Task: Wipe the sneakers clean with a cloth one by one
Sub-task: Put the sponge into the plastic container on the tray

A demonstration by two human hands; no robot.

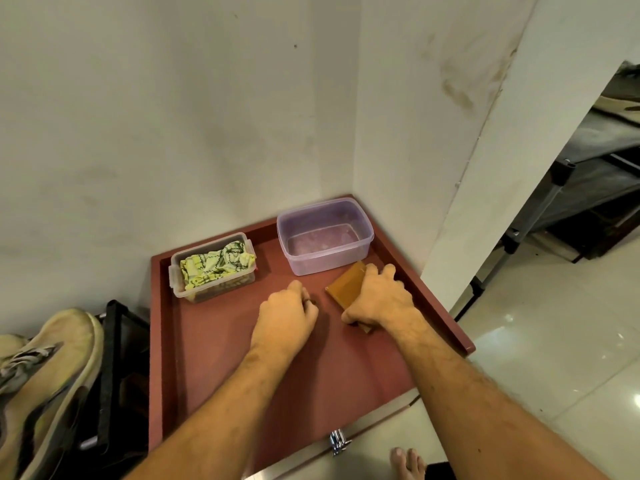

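A worn beige sneaker (45, 379) lies on a black rack at the lower left, beside the red-brown table (214, 362). A yellow-and-white patterned cloth (216, 264) is bunched inside a small clear box (211, 268) at the table's back left. My right hand (379, 297) grips a flat orange-brown block (344, 284) lying on the table; I cannot tell what the block is. My left hand (289, 317) hovers just left of it with its fingers curled and nothing in them.
A clear purple-tinted tub (323, 235) holding a little water stands in the table's back right corner against the wall. A dark shelf unit (581, 174) with shoes stands at the right. Tiled floor and my bare toes (407, 462) show at the bottom right.
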